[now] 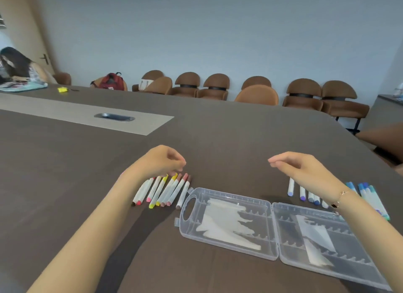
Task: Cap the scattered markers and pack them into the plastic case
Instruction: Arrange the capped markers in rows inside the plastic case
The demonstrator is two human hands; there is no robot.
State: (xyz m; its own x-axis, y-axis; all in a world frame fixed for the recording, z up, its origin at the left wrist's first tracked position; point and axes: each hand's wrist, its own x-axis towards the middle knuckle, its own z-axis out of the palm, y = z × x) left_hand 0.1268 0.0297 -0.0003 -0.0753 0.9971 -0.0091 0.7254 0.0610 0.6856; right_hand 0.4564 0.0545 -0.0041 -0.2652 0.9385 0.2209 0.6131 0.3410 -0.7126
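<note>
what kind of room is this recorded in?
Most likely a meeting or conference room: a long dark table with a recessed cable port in its centre strip, and a row of matching brown chairs along the plain wall. Another person sits at the far end.

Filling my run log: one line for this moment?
case open, no markers | warm markers by left hand | blue markers by right hand | hands hold nothing

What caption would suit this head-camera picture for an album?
Two empty hands, left and right, hover over sorted markers flanking an open, empty plastic case.
</note>
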